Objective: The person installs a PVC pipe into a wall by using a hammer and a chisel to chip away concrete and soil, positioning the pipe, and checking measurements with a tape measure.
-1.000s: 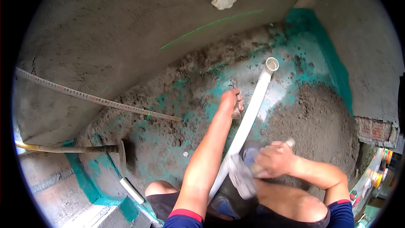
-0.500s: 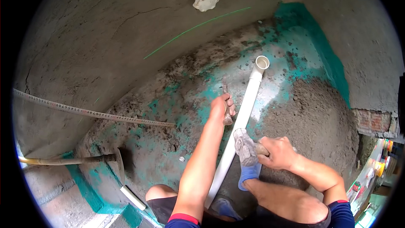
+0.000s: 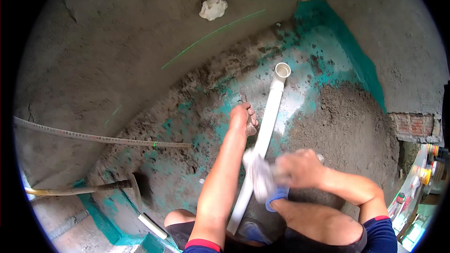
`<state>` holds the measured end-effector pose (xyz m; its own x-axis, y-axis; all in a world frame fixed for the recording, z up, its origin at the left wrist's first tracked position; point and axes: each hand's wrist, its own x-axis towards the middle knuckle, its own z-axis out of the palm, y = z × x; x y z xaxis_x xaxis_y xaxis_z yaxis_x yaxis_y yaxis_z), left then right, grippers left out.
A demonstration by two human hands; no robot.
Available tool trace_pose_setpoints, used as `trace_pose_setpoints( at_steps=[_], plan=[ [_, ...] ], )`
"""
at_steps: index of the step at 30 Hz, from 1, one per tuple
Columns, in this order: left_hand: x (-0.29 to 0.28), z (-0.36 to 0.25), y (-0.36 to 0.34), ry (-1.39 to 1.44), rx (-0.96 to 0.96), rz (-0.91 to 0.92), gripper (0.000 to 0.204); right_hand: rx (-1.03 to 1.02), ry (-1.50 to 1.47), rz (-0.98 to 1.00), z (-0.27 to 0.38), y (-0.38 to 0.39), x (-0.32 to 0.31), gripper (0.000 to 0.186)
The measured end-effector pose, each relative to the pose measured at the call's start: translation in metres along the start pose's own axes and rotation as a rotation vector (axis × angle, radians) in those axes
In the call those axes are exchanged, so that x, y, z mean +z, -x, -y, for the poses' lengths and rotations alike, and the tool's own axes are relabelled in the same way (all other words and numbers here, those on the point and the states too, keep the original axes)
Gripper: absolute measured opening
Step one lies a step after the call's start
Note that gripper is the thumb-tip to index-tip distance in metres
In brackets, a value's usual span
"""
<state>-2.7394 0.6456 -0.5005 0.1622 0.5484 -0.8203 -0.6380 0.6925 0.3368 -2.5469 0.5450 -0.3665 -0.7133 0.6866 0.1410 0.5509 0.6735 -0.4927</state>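
My left hand is closed around a metal chisel, its blunt struck end toward me and its other end at the dirty floor. In my right hand is the handle of a hammer. Motion smears the hammer head, which hangs over the white pipe, just nearer to me than the chisel. A gap shows between hammer and chisel. The pipe slants across the floor between my hands, with an upturned open elbow at its far end.
A measuring tape stretches in from the left. A hoe with a wooden handle lies at lower left, beside a short white pipe piece. Heaped mortar covers the right side. A green laser line marks the grey wall.
My right hand has swung the hammer left, closer to the chisel, and it is now blurred. My left hand still grips the chisel. The whole view has shifted slightly.
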Motion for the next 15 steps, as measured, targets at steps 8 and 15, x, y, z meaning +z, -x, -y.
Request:
trace_pose_setpoints(
  at_steps=[8, 15],
  plan=[
    [0.001, -0.001, -0.009, 0.006, 0.009, 0.035, 0.021, 0.194, -0.015, 0.14, -0.007, -0.001, 0.008, 0.026],
    [0.0, 0.01, -0.009, -0.039, 0.033, 0.038, 0.022, 0.282, 0.031, 0.118, -0.025, -0.009, 0.021, 0.037]
  ],
)
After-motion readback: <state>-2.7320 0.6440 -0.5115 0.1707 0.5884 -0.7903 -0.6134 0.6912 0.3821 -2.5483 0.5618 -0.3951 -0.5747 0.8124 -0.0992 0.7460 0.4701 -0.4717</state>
